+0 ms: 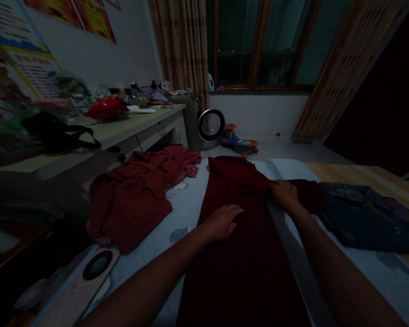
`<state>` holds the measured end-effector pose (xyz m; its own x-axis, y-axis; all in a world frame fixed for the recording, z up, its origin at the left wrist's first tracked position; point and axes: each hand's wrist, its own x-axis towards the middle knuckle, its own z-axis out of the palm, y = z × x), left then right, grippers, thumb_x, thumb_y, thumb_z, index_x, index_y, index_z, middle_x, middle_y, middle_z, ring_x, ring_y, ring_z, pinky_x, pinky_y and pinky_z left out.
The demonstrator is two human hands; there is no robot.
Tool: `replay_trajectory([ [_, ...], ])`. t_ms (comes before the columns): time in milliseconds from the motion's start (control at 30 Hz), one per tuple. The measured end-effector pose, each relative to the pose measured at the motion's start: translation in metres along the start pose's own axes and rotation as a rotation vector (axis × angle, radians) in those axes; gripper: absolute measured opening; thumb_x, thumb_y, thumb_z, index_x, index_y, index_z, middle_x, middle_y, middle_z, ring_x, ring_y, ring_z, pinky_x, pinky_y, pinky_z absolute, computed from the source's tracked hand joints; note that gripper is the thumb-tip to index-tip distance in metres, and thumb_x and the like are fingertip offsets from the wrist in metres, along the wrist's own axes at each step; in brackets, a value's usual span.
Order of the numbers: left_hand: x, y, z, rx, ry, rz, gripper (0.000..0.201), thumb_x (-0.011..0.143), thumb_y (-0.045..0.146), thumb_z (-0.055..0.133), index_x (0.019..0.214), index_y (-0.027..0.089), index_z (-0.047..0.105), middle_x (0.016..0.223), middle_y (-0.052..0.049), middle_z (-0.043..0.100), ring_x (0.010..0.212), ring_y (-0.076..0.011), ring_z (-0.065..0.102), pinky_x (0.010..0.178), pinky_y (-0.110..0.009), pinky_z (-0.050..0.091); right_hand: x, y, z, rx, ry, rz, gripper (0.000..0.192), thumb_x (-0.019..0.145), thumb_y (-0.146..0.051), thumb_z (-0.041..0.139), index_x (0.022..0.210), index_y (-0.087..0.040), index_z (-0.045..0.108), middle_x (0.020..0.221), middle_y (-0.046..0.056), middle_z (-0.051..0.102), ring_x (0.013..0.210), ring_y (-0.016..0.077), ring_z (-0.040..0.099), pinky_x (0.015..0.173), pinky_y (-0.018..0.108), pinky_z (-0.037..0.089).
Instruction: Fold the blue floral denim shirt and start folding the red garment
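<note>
A long dark red garment lies spread lengthwise on the bed, with one part of it, like a sleeve, stretching to the right. My left hand rests flat on its middle, fingers extended and holding nothing. At the garment's upper right edge, my right hand has its fingers curled on the fabric; the fingertips are partly hidden. To the left lies a crumpled lighter red garment with a patterned piece under it. Folded dark blue clothing sits on the right.
The bed has a light blue sheet and a bare wooden part. A pale panel with a dark round disc is at lower left. Left stands a cluttered desk; beyond are a washing machine with its door open and a ride-on toy.
</note>
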<state>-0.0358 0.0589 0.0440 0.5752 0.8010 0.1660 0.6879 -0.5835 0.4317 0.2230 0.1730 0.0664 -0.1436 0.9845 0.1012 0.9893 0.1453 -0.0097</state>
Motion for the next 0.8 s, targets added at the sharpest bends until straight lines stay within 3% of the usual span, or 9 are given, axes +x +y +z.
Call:
replay_trajectory([
  [133, 0.011, -0.021, -0.009, 0.19, 0.155, -0.111, 0.038, 0.091, 0.022, 0.048, 0.129, 0.022, 0.052, 0.145, -0.006, 0.047, 0.135, -0.0226, 0.039, 0.112, -0.041, 0.031, 0.016, -0.049, 0.006, 0.174, 0.16, -0.217, 0.044, 0.091, -0.019, 0.039, 0.133, -0.015, 0.053, 0.14, 0.014, 0.05, 0.129, 0.0249, 0.044, 0.105, 0.039, 0.033],
  [200, 0.013, -0.036, -0.011, 0.273, 0.116, -0.183, 0.043, 0.093, 0.032, 0.048, 0.135, 0.022, 0.048, 0.152, -0.007, 0.039, 0.141, -0.0261, 0.029, 0.114, -0.046, 0.027, 0.019, -0.072, 0.02, 0.226, 0.15, -0.274, 0.047, 0.096, -0.027, 0.036, 0.141, -0.017, 0.044, 0.15, 0.011, 0.041, 0.137, 0.0238, 0.035, 0.109, 0.041, 0.029],
  [300, 0.011, -0.058, -0.009, 0.294, -0.014, -0.325, 0.054, 0.093, 0.047, 0.047, 0.141, 0.023, 0.042, 0.154, -0.009, 0.035, 0.142, -0.0289, 0.029, 0.112, -0.049, 0.029, 0.016, -0.092, 0.047, 0.228, 0.038, -0.268, 0.046, 0.098, -0.035, 0.037, 0.142, -0.022, 0.044, 0.152, 0.009, 0.038, 0.141, 0.0253, 0.03, 0.111, 0.049, 0.024],
  [400, 0.015, -0.069, -0.011, 0.281, -0.014, -0.403, 0.051, 0.091, 0.05, 0.047, 0.135, 0.023, 0.05, 0.146, -0.01, 0.046, 0.134, -0.0296, 0.042, 0.104, -0.046, 0.038, 0.012, -0.095, 0.064, 0.206, 0.009, -0.27, 0.047, 0.098, -0.038, 0.038, 0.142, -0.022, 0.044, 0.153, 0.009, 0.037, 0.142, 0.026, 0.028, 0.112, 0.051, 0.021],
  [500, 0.033, -0.077, -0.023, 0.242, 0.061, -0.527, 0.031, 0.09, 0.04, 0.049, 0.107, 0.022, 0.066, 0.117, -0.01, 0.066, 0.114, -0.0278, 0.059, 0.095, -0.04, 0.044, 0.01, -0.092, 0.067, 0.211, 0.027, -0.283, 0.05, 0.097, -0.04, 0.038, 0.143, -0.021, 0.043, 0.153, 0.009, 0.036, 0.142, 0.0272, 0.027, 0.113, 0.052, 0.02],
  [567, 0.05, -0.088, -0.031, 0.21, 0.125, -0.624, 0.023, 0.089, 0.033, 0.049, 0.098, 0.022, 0.067, 0.11, -0.01, 0.067, 0.109, -0.0263, 0.061, 0.094, -0.037, 0.044, 0.01, -0.09, 0.066, 0.23, 0.035, -0.291, 0.051, 0.097, -0.041, 0.038, 0.143, -0.02, 0.042, 0.153, 0.009, 0.037, 0.142, 0.0275, 0.027, 0.113, 0.053, 0.02],
  [667, 0.076, -0.115, -0.038, 0.181, 0.193, -0.711, 0.025, 0.087, 0.025, 0.049, 0.107, 0.02, 0.063, 0.118, -0.012, 0.064, 0.113, -0.0257, 0.059, 0.094, -0.035, 0.044, 0.011, -0.088, 0.066, 0.278, 0.054, -0.304, 0.049, 0.098, -0.04, 0.034, 0.142, -0.02, 0.043, 0.151, 0.01, 0.04, 0.142, 0.0258, 0.029, 0.113, 0.053, 0.02],
  [800, 0.105, -0.148, -0.035, 0.103, 0.26, -0.824, 0.04, 0.087, 0.033, 0.052, 0.123, 0.014, 0.051, 0.12, -0.017, 0.065, 0.108, -0.0273, 0.063, 0.086, -0.035, 0.048, 0.012, -0.085, 0.068, 0.344, 0.104, -0.306, 0.046, 0.098, -0.036, 0.033, 0.138, -0.019, 0.048, 0.146, 0.01, 0.047, 0.139, 0.0243, 0.035, 0.113, 0.05, 0.023],
])
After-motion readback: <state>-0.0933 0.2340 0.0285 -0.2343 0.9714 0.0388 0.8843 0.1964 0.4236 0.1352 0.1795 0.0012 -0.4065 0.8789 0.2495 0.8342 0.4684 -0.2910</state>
